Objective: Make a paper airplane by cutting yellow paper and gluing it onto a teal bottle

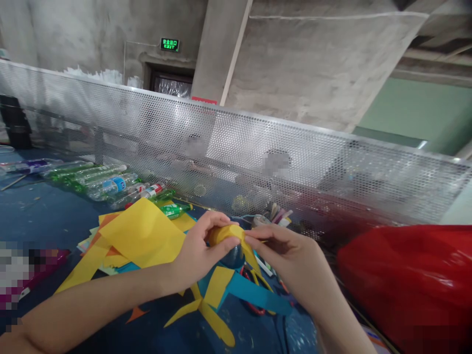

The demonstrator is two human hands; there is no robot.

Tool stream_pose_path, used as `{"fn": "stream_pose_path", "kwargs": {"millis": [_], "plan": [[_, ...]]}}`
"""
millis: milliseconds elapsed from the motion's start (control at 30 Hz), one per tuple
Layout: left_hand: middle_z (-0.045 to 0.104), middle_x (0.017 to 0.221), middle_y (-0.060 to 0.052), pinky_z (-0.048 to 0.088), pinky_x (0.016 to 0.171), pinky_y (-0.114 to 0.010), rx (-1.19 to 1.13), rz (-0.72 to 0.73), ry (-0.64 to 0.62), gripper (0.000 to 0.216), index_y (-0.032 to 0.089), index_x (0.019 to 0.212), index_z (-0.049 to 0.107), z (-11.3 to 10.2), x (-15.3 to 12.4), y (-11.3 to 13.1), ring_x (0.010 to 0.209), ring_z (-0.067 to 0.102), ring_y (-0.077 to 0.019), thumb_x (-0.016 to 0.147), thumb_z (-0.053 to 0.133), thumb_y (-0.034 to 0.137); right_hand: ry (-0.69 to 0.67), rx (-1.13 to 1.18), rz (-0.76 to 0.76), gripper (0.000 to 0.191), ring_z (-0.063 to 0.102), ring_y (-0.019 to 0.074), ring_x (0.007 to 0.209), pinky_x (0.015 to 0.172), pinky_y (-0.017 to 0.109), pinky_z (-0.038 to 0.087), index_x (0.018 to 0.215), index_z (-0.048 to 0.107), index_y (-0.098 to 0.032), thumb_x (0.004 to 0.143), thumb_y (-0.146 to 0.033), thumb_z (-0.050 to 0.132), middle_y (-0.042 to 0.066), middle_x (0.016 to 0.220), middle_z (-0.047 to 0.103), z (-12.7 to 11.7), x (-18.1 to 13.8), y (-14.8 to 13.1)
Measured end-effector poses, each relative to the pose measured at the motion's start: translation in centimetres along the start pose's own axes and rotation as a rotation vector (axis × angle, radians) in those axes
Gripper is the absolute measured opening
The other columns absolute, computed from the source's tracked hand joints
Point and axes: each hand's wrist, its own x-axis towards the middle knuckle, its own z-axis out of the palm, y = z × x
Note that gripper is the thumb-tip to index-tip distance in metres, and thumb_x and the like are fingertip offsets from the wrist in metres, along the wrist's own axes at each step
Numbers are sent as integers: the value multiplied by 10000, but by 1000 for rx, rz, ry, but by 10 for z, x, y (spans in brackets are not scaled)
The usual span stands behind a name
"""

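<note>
My left hand (197,248) is closed around a craft piece, its thumb on yellow paper (231,230) wrapped around the top of a dark, shiny rounded body (233,256). My right hand (282,250) pinches the right edge of that yellow paper, from which a strip hangs down. Below the hands, a blue paper strip (258,293) and yellow petal-shaped paper pieces (216,322) spread out. Whether they are fixed to the rounded body, I cannot tell. Scissors with red handles (254,309) lie partly hidden beneath the blue strip.
A pile of coloured paper (143,231) lies left of my hands on the blue table (47,206). Several plastic bottles (99,184) line the perforated metal screen (236,142). A red plastic bag (409,280) bulges at the right. People sit behind the screen.
</note>
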Motion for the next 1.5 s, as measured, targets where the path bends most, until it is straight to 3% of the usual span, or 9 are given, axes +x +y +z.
{"fn": "stream_pose_path", "kwargs": {"millis": [300,533,1100,1500], "plan": [[609,981,-46,454,831,-332,17,41,24,193,214,919,544,2,0,-7,923,584,-187,805,653,325,-35,39,7,97,677,189,699,651,306,570,709,720,-209,727,-291,672,40,749,731,-1,0,5],[587,970,-44,452,820,-322,-13,56,14,182,216,933,529,3,1,-9,917,574,-181,821,637,310,-35,40,-99,96,656,201,830,711,324,555,704,692,-219,748,-293,650,57,868,705,0,1,8],[590,957,-44,450,828,-330,-67,51,35,166,203,920,540,4,1,-6,926,579,-182,809,644,269,-53,112,-93,112,646,183,779,718,321,551,731,652,-202,751,-310,672,52,833,679,5,3,12],[608,944,-42,462,770,-306,-68,78,31,149,208,920,569,3,1,-4,882,579,-169,840,603,329,-54,-242,-259,125,603,172,754,689,303,477,762,631,-217,841,-295,575,27,796,644,1,-1,2]]}}
